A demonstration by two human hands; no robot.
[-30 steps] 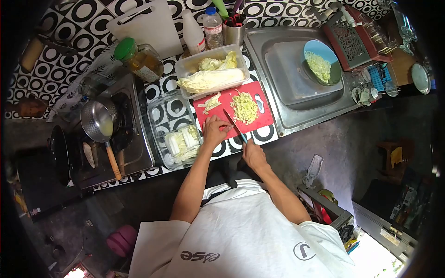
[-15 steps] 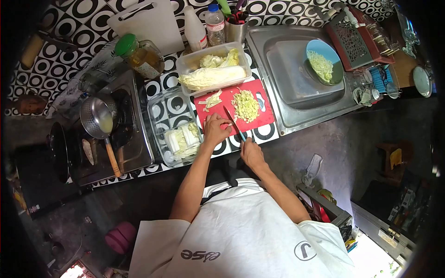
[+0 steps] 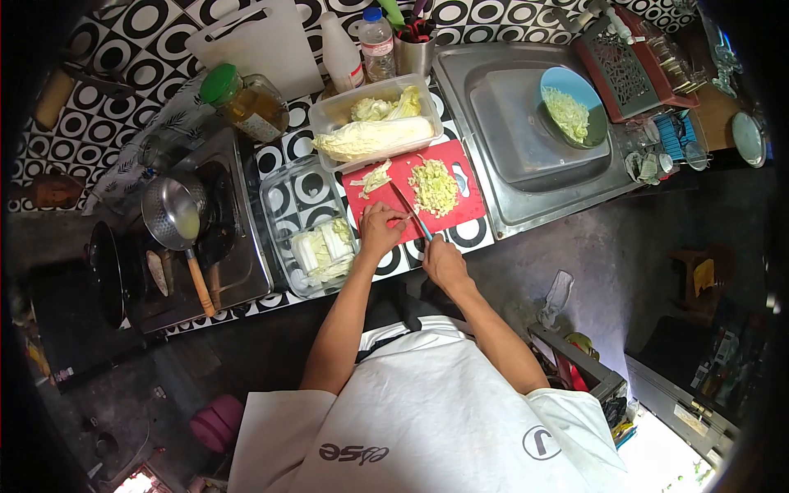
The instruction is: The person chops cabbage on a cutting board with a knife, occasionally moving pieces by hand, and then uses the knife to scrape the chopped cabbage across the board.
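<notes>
My right hand (image 3: pixel 444 261) is wrapped round the blue handle of a knife (image 3: pixel 408 205), whose blade lies over the red cutting board (image 3: pixel 467 215). Close to the left of the blade, my left hand (image 3: pixel 381 230) rests on the board with fingers bent, pressing a small pale piece of cabbage (image 3: pixel 406 219). Chopped cabbage (image 3: pixel 434 187) is heaped to the right of the blade. Some larger shreds (image 3: pixel 376 178) lie at the board's upper left.
Behind the board stands a plastic tub (image 3: pixel 322 123) with cabbage. A glass dish (image 3: pixel 267 205) with cabbage pieces is at left, beside the stove (image 3: pixel 246 271) and a pan (image 3: pixel 168 209). Right are the sink (image 3: pixel 526 215) and a blue bowl (image 3: pixel 552 80) of shreds.
The knife and my right hand have shifted slightly left and up, with the blade tip nearer the larger shreds. My left hand has barely moved.
</notes>
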